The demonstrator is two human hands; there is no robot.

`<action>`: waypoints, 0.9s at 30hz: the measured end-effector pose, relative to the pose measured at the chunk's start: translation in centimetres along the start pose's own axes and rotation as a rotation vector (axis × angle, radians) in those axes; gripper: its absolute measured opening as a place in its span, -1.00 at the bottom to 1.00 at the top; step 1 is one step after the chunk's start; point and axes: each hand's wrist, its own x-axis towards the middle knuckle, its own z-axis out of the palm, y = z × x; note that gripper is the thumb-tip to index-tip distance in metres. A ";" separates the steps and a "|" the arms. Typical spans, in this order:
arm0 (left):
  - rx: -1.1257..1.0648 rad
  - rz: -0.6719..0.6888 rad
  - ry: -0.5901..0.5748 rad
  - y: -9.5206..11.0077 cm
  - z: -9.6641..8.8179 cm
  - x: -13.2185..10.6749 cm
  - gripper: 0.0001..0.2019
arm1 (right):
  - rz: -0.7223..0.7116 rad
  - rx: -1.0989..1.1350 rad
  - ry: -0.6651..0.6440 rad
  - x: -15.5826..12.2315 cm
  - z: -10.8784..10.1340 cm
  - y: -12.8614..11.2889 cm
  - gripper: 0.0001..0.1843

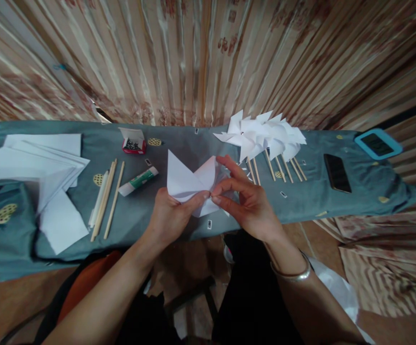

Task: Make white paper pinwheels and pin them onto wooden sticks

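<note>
A partly folded white paper pinwheel [188,179] is held over the near edge of the table, two pointed flaps standing up. My left hand [170,215] grips its lower left side, thumb lying along the paper. From the right, my right hand [244,199] pinches the paper with thumb and fingers beside the left thumb tip. Whether a small pin is between those fingertips is too small to tell. Left of the paper lie a green and white glue stick [138,181] and an open red box [133,141] of small metal pins.
Finished pinwheels [265,134] on wooden sticks lie at the back right. Beyond them are a dark phone [337,172] and a blue-framed tablet [378,143]. Loose wooden sticks [113,201] and white paper sheets [64,215] rest to the left. A curtain [179,62] hangs behind the table.
</note>
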 end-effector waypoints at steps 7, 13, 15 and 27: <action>0.023 -0.008 0.027 0.7 0.2 0.0 -0.79 | 0.003 -0.020 -0.014 0.0 -0.1 -0.1 -0.97; 0.003 -0.002 0.004 0.3 0.2 0.1 -0.80 | -0.005 -0.022 -0.028 -0.1 -0.3 0.0 -0.96; 0.005 -0.008 0.006 0.1 0.2 0.1 -0.79 | -0.003 -0.021 -0.027 -0.1 -0.3 0.0 -0.96; 0.039 -0.016 -0.004 0.5 0.1 0.0 -0.79 | 0.037 -0.012 -0.049 -0.2 -0.5 0.2 -0.96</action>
